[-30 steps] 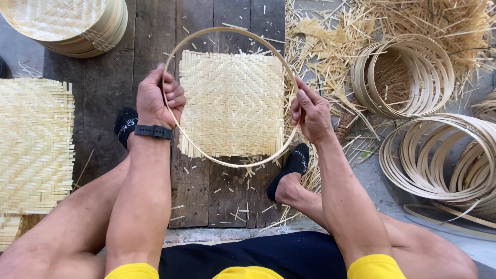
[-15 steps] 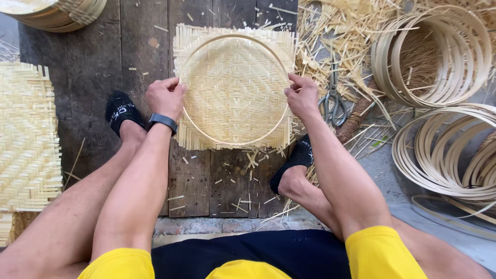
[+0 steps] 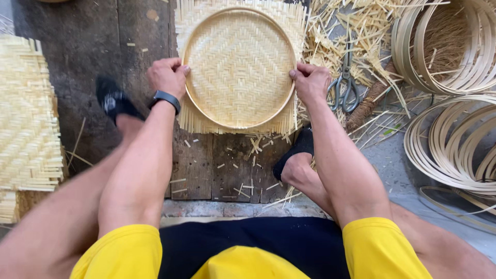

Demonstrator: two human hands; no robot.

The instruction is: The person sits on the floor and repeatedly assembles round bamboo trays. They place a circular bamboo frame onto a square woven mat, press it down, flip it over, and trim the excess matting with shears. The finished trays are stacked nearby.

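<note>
Now seating: left hand (image 3: 166, 76) and right hand (image 3: 311, 82) grip bamboo hoop (image 3: 238, 126) over woven mat (image 3: 240, 64), upper centre; even downward pressure seems needed.

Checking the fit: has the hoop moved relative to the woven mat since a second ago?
Yes. The hoop was lifted with its near edge past the mat; now it lies down within the mat's edges.

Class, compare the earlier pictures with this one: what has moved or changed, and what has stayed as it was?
The round bamboo hoop, earlier held up above the square woven bamboo mat, now lies pressed down on it. The left hand and right hand keep their grip on its sides. The scissors and coiled bamboo hoops lie where they did.
</note>
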